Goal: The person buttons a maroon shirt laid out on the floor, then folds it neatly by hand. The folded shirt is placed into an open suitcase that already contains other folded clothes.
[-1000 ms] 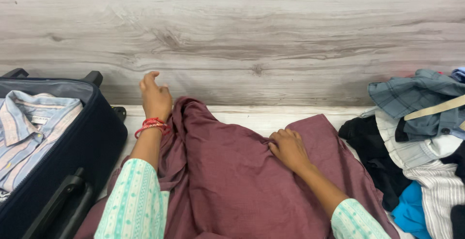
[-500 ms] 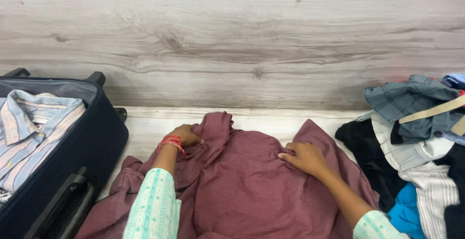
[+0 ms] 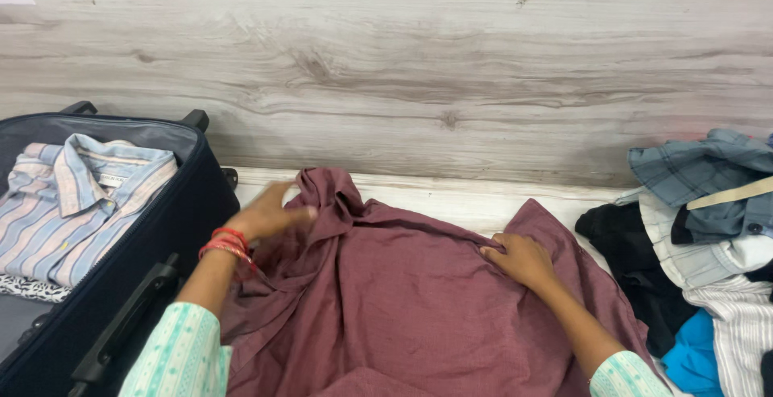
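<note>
A maroon shirt [image 3: 403, 300] lies spread on the pale surface in front of me. My left hand [image 3: 266, 216], with red bangles at the wrist, grips a bunched fold of the shirt near its upper left and lifts it a little. My right hand [image 3: 523, 258] presses flat on the shirt's upper right part, fingers together, pinning the cloth. Both sleeves are pale green with a white pattern.
An open dark blue suitcase [image 3: 173, 228] stands at the left with a folded striped shirt [image 3: 76, 204] inside. A heap of mixed clothes [image 3: 700, 260] lies at the right. A grey wood-grain wall [image 3: 403, 67] runs behind.
My left hand came down from the wall onto the shirt, took a fold, and now pulls it left. The right hand shifted slightly right on the cloth. The view moved a little.
</note>
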